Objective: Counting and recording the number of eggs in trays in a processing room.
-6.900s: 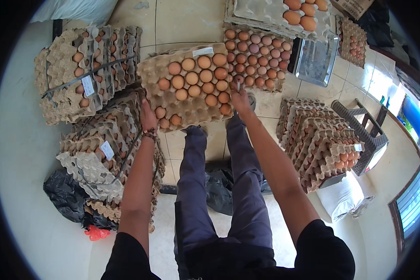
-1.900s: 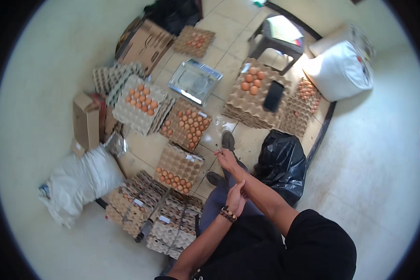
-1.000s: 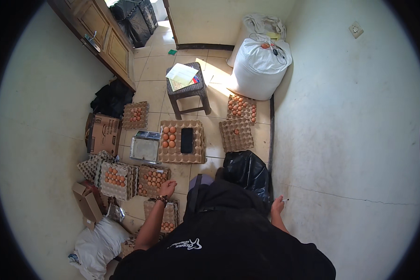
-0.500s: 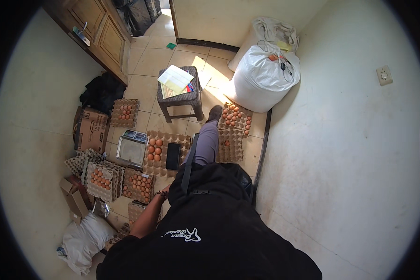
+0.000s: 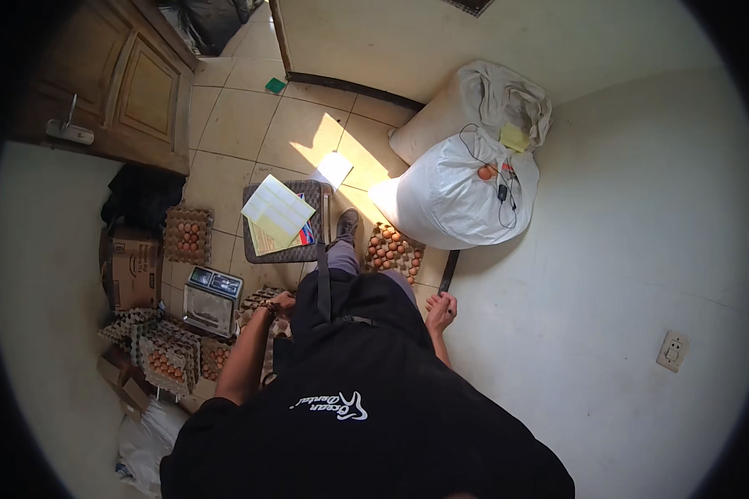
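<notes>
My left hand (image 5: pixel 284 304) hangs beside my left thigh, above empty pulp egg trays (image 5: pixel 258 304) on the floor. Its fingers are partly hidden against my dark clothing. On the other side, my right hand (image 5: pixel 442 312) is out from my hip near the right wall, its fingers curled in; whether something small is in them I cannot make out. Left of the trays is a scale (image 5: pixel 212 311) with a metal plate. Brown eggs (image 5: pixel 391 249) sit in a tray beyond my legs, by my shoe. Ahead stands a dark woven-pattern stool (image 5: pixel 315 196) bearing papers (image 5: pixel 279 208).
Large white sacks (image 5: pixel 458 187) stand at the right wall, a cable and one egg on top. Along the left are an egg tray (image 5: pixel 189 239), stacked trays (image 5: pixel 168 359) and a cardboard box (image 5: pixel 135 272). A wooden door (image 5: pixel 129 83) stands open. A white sheet (image 5: pixel 334 169) lies behind the stool.
The view has shifted and I stand nearer the stool. My right hand has come into view at the right. My left hand has risen; the tray with eggs and a phone is now mostly hidden.
</notes>
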{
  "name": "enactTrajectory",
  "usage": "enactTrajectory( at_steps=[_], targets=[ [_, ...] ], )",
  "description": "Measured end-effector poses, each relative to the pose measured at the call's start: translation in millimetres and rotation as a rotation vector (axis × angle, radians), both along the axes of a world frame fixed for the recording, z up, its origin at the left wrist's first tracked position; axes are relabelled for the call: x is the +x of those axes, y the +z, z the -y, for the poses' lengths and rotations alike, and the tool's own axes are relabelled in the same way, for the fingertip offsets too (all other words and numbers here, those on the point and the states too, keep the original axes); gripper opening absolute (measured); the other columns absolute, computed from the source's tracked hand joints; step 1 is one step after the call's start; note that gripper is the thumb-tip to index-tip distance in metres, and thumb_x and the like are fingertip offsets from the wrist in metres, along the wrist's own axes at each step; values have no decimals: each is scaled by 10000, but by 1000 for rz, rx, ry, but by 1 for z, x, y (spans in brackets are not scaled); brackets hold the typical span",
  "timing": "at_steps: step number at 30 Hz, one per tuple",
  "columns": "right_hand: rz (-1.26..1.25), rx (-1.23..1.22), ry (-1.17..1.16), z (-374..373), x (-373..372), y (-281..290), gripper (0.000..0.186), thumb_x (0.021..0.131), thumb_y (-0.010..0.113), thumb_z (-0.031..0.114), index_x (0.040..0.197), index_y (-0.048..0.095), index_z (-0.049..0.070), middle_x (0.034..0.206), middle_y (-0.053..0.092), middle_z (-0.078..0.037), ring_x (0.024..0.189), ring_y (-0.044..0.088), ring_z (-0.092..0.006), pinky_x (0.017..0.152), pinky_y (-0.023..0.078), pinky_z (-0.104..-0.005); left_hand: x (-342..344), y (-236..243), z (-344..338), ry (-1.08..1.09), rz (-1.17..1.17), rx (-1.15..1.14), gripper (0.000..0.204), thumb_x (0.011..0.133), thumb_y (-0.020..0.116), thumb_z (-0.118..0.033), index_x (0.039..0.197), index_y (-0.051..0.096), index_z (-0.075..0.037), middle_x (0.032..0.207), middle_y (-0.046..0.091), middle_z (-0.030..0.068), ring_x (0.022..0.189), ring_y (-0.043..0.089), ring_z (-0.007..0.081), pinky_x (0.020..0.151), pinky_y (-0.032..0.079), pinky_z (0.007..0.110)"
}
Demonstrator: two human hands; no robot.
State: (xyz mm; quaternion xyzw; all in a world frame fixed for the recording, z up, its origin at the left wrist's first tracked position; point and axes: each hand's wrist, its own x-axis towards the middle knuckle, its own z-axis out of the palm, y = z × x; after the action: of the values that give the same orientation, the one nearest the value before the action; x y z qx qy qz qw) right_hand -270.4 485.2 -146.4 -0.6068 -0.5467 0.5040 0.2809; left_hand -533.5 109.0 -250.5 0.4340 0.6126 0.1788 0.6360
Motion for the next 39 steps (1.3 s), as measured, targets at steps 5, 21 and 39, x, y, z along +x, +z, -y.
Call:
enactTrajectory(
  at_steps=[5,21,39],
  targets=[
    [-24,-19,-253,-68,-105,45,224,952,495,212,1070,553,31,823,655,-180,596,641,-229,503,509,-304,-61,24,-15,509,342,-367,203,882,586,-275,960,658,-103,701,653,31,596,637,177,540,500,328],
    [175,117,717,-329,-449,-17,292,972,498,284,1096,633,57,902,628,-99,697,628,-209,542,519,-323,-145,28,-208,1879,442,-643,214,899,552,-314,809,618,-131,691,653,10,558,618,143,479,468,298],
    [681,-305,2132,-150,-957,7,315,980,515,311,1168,574,65,974,689,-152,850,693,-246,736,565,-369,-104,38,-419,3162,622,-709,336,900,557,-287,1124,622,-45,971,677,115,791,674,207,626,531,336]
  ],
)
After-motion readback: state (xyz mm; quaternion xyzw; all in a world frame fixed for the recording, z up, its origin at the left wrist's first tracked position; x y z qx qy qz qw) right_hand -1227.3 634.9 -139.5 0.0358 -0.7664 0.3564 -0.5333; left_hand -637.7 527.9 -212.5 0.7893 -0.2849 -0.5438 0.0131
